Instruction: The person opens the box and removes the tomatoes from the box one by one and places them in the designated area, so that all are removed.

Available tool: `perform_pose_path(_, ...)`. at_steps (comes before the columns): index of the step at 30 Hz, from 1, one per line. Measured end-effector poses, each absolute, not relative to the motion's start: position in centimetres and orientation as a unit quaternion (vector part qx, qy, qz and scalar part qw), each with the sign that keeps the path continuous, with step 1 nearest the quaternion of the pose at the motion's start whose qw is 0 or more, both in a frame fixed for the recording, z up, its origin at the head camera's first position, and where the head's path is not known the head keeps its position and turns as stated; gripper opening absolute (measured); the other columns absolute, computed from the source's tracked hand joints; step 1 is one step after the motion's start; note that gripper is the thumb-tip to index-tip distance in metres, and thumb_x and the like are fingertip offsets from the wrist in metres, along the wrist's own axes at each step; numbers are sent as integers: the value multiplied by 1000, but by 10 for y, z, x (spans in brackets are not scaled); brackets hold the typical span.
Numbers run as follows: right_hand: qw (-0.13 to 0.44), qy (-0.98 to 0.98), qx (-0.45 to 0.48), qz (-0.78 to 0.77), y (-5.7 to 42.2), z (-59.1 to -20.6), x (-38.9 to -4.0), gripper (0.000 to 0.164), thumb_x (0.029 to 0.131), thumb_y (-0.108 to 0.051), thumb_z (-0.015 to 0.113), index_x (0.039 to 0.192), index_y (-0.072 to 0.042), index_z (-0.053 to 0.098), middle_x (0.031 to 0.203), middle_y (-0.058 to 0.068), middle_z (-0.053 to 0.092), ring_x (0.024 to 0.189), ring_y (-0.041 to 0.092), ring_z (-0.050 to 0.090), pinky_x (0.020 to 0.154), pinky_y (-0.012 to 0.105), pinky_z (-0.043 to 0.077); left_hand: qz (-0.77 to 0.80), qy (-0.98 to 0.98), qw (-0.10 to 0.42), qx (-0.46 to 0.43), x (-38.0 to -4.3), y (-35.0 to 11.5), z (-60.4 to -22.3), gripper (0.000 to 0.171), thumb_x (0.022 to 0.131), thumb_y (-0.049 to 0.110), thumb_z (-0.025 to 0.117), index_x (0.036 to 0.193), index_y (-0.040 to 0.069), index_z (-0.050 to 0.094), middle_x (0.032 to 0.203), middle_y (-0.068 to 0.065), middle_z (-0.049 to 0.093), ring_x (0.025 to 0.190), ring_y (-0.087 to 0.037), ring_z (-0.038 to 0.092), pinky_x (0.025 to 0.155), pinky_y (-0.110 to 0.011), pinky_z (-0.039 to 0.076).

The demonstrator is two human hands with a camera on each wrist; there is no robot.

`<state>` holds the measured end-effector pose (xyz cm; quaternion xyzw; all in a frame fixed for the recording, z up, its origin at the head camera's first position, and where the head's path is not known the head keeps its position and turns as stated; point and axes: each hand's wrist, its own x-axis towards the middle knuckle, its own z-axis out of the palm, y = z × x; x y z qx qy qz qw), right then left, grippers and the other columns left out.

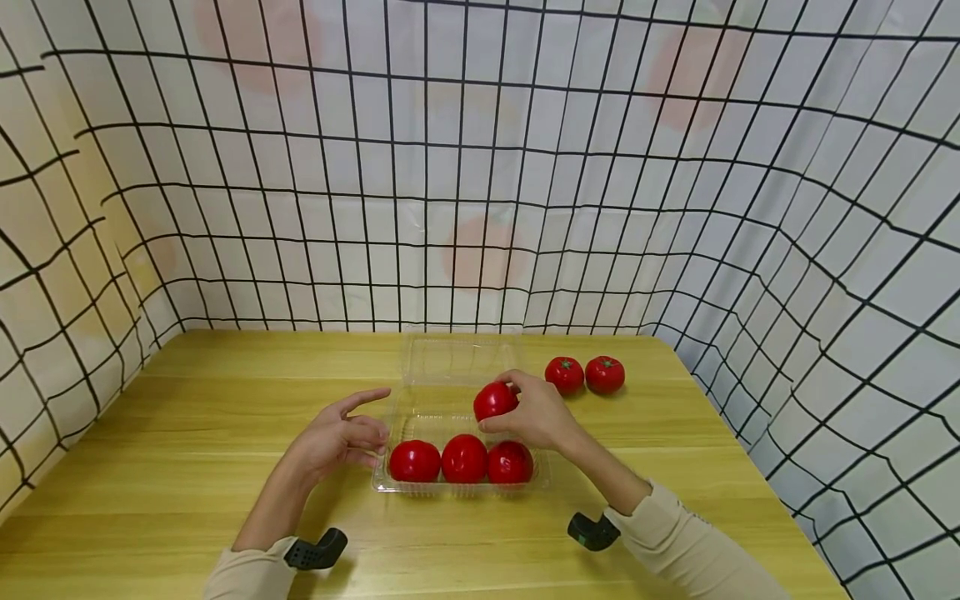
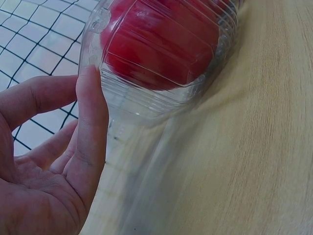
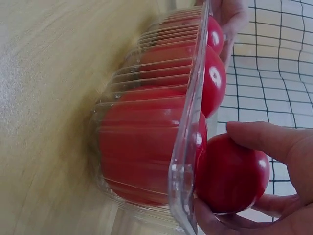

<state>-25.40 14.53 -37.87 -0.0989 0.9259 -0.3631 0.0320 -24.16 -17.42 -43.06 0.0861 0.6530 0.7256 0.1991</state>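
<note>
A black wire grid (image 1: 425, 143) is rising at the back and along both sides, and a pale sheet (image 1: 457, 50) with faint pink patches is hanging behind it. The wooden desk (image 1: 225, 400) is filling the space inside. Near its middle a clear container (image 1: 465, 487) is standing with its mouth facing up, and its transparent lid (image 1: 461, 358) is lying opened out on the far side. Two pale sleeves (image 1: 693, 542) are reaching in from the near edge. The left hand (image 1: 341, 433) is working at the container's left side: its grip is closed down to a narrow pinch, thumb and finger holding the rim, while another finger is stretching towards the lid. The right hand (image 1: 536, 412) is hovering over the container's right part, its grip opened only as wide as the red tomato (image 1: 493, 402) it is holding between thumb and fingers. Whether this tomato is touching the one nearest it is hard to tell. Three more tomatoes (image 1: 464, 458) are sitting in a row along the container's near side. Two green-topped tomatoes (image 1: 604, 375) are resting close together on the desk, right of the lid. Small black devices (image 1: 317, 550) are sitting at both wrists.
</note>
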Motion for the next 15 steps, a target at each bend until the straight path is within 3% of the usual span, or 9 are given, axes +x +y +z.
perform_pose_path(6, 46, 910, -106, -398, 146, -381, -256, 63, 73, -15, 88, 127, -13, 56, 119, 12, 66, 104, 28, 64, 80, 45, 63, 728, 650, 200, 87, -242, -174, -431, 78, 93, -2, 62, 160, 3, 21, 92, -6, 71, 73, -15, 68, 67, -31, 64)
perform_pose_path(15, 42, 915, -88, -392, 146, -384, -257, 66, 69, -12, 87, 124, -8, 50, 115, 15, 64, 99, 28, 64, 77, 42, 63, 729, 650, 200, 84, -242, -174, -431, 79, 93, -2, 63, 160, 4, 22, 93, -7, 71, 73, -15, 69, 67, -32, 64)
